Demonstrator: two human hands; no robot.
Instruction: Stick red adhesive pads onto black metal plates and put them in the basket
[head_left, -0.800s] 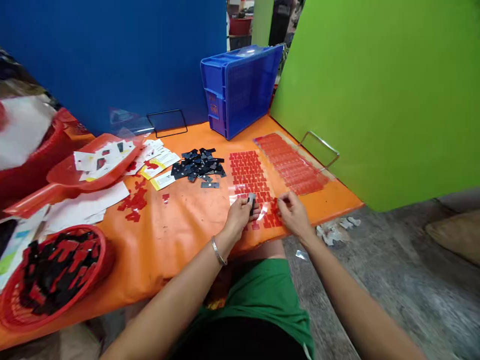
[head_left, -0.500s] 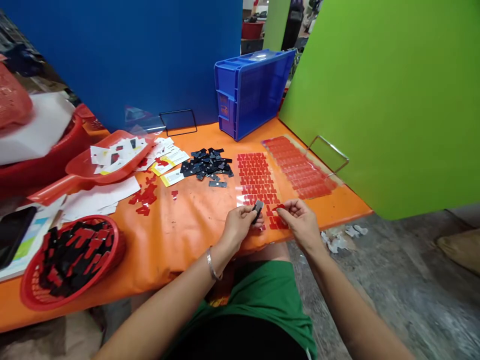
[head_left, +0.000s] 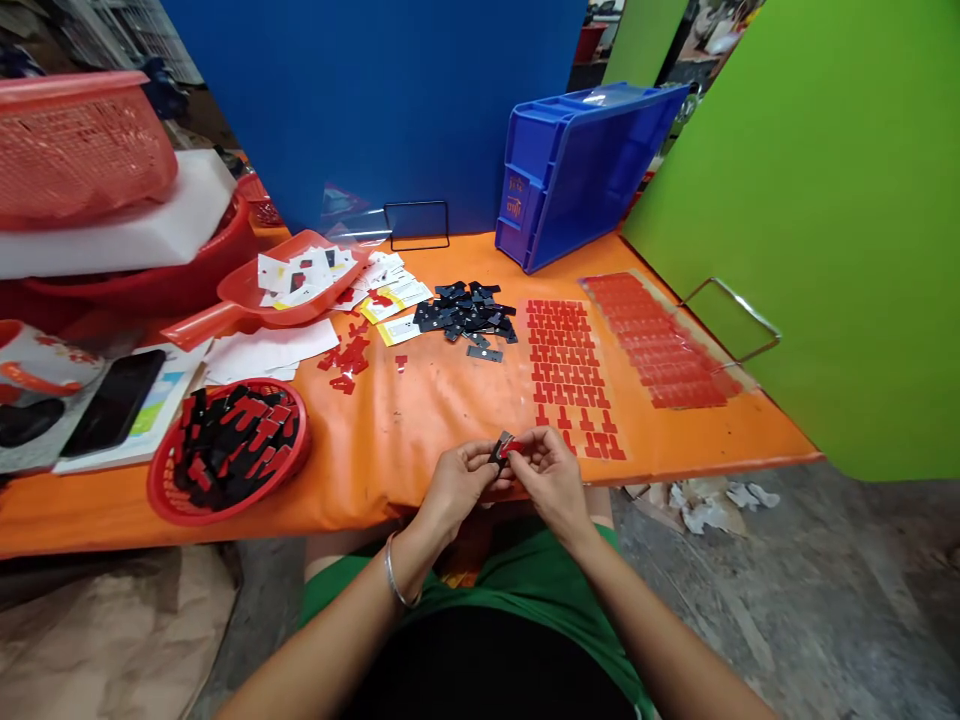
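Relative to the near edge of the orange table (head_left: 450,400): left hand (head_left: 459,487), above it, pinches a black piece (head_left: 499,450), fingers nearly closed. Right hand (head_left: 551,478), alongside, pinches a red piece (head_left: 512,447) against the black piece, fingers curled.

One bangle (head_left: 390,575), silver-coloured, narrow and rounded, worn at the left wrist. One upper garment (head_left: 495,670), plain black over the torso. One pair of shorts (head_left: 330,590), solid green, loose-cut, legs ending above the knees. Left hand (head_left: 456,490) and right hand (head_left: 553,480), both bare; forearms likewise bare.
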